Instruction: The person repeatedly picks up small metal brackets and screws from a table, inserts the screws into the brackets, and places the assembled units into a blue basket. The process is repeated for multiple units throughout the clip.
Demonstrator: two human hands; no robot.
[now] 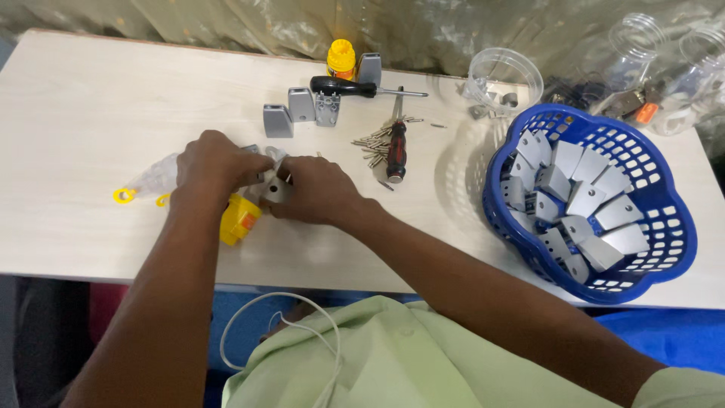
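While our left hand [215, 162] and right hand [313, 189] pinch the grey bracket [276, 189], it could slip onto the worktop [91, 98].

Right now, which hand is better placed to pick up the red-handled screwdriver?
Right hand, probably. It lies nearer the red-handled screwdriver, which rests to its right. The left hand is farther away. Both hands touch the grey piece.

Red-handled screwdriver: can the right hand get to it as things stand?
Probably yes. The red-handled screwdriver lies on bare table just beyond the right hand, with only loose screws beside it. But that hand and the left hand are both busy on a small grey part.
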